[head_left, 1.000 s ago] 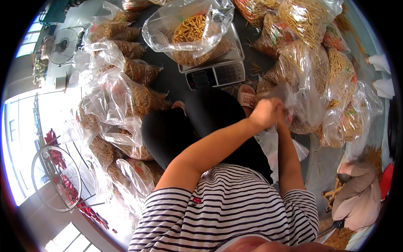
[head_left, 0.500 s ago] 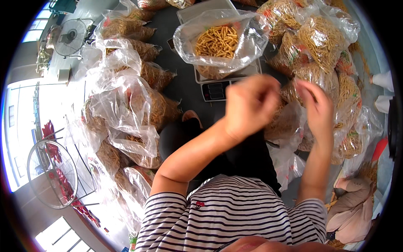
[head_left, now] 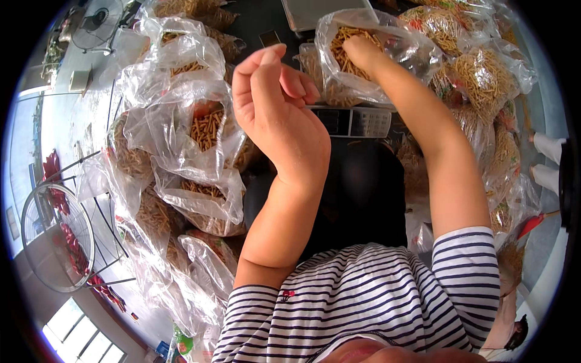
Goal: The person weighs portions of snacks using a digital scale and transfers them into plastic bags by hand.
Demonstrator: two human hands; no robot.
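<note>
My left hand (head_left: pixel 279 118) is raised in front of the scale, its fingers curled in and its thumb near the index finger. Whatever it may hold does not show. Farther off to the right, my right hand (head_left: pixel 361 53) reaches down into an open clear plastic bag (head_left: pixel 411 51). Its fingers are hidden among short brown sticks (head_left: pixel 346 37), which look like dried pieces. The bag rests on a digital scale (head_left: pixel 367 122), whose keypad and display face me.
Clear bags (head_left: pixel 181 136) filled with similar sticks line my left side. More bulging bags (head_left: pixel 481 75) are piled on the right. A pale flat tray (head_left: pixel 330 13) lies beyond the scale. Fans (head_left: pixel 57 236) stand at the far left. Part of another person (head_left: pixel 548 163) shows at the right edge.
My right hand has moved forward and left into the bag. My left hand has shifted left, away from the right hand. The view has shifted, with the bag now farther right.
</note>
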